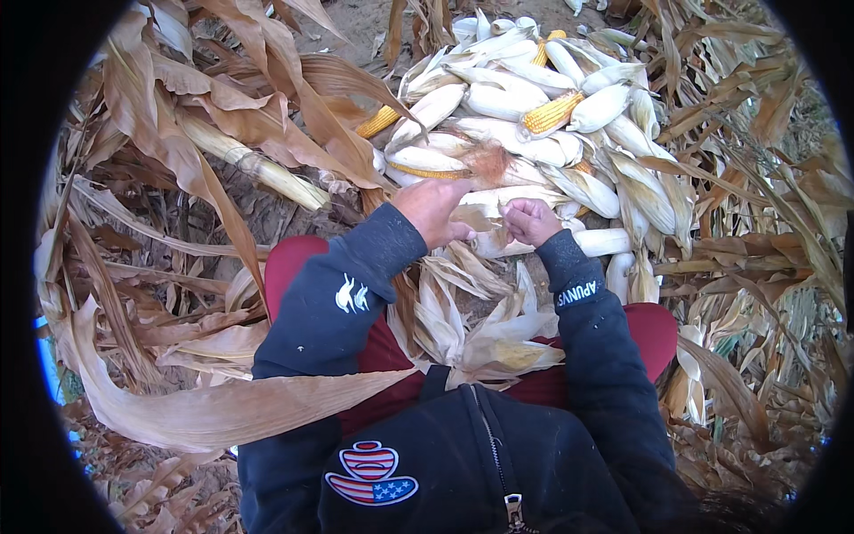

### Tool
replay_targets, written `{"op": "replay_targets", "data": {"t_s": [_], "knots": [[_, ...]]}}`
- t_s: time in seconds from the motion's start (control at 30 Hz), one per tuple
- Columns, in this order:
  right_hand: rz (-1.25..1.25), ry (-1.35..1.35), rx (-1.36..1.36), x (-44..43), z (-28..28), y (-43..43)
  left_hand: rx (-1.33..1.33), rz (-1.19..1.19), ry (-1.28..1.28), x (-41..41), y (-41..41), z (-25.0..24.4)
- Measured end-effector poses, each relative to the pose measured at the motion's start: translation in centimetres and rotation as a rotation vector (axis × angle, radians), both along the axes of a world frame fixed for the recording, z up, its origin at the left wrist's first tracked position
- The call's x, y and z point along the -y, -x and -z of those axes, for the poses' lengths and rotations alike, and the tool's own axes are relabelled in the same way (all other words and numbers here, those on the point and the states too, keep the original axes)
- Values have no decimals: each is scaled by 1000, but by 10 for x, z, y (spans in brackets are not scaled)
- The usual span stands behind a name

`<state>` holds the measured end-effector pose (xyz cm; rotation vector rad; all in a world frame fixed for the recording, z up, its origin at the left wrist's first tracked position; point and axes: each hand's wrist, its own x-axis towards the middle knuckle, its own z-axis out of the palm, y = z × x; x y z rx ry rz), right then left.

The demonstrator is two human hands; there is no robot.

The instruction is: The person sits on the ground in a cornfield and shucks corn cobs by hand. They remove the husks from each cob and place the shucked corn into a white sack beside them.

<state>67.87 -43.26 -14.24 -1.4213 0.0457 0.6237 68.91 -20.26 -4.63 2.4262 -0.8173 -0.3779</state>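
Observation:
A large heap of corn ears (507, 100), most wrapped in pale husks, lies on the ground in front of me. Several show yellow kernels, such as the bare-ended ear (552, 113) near the heap's middle. My left hand (434, 212) is at the near edge of the heap, thumb and fingers apart, with nothing plainly held. Close on its right, my right hand (530, 221) has its fingers curled at the edge of a pale husk; whether they grip it is unclear. Below the hands, loose peeled husks (494, 334) lie between my knees.
Dry brown corn leaves and a cut stalk (267, 175) lie at the left. One long dry leaf (220, 410) crosses over my left sleeve. More dry stalks and leaves (740, 267) stand or lie along the right. Bare soil (353, 27) shows behind, left of the heap.

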Motion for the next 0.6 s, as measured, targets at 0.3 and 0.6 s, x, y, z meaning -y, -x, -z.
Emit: {"op": "replay_targets", "data": {"t_s": [0.3, 0.6], "knots": [[126, -309, 280, -19, -148, 4, -37, -84, 217, 40, 0, 0], [-237, -172, 116, -15, -171, 14, -138, -633, 930, 45, -22, -4]]}}
